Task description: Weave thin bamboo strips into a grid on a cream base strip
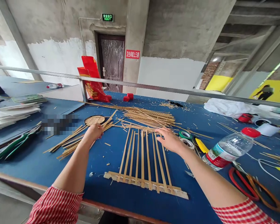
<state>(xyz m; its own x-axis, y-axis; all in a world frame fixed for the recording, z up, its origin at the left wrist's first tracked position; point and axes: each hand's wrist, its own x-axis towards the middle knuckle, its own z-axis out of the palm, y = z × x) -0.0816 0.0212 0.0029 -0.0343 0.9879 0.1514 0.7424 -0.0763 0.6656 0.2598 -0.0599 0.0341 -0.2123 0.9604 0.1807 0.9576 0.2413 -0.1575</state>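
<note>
Reaching forward over the blue worktable (121, 199), both hands work at the far ends of a row of bamboo strips (142, 155). About 8 strips lie flat and roughly parallel, long axes running away from the person, fanning slightly outward toward the far end. Their near ends are fixed under a taped crosswise strip (145, 184) running left-right, which appears to hold their spacing and keep them from sliding.

The right hand (169, 140) rests palm-down with fingers spread and nearly flat on the far tips of the right-side strips; it grips nothing and seems to press them level. The left hand (93, 131) sits well left of the row, fingers curled loosely at a loose pile of strips (76, 141); whether it holds one cannot be told. A small woven bamboo disc (94, 119) lies just beyond it.

A larger bundle of strips (149, 116) lies crosswise past the row. Tape rolls (186, 139), a water bottle (228, 149) on its side and red-handled scissors (249, 183) lie to the right.
</note>
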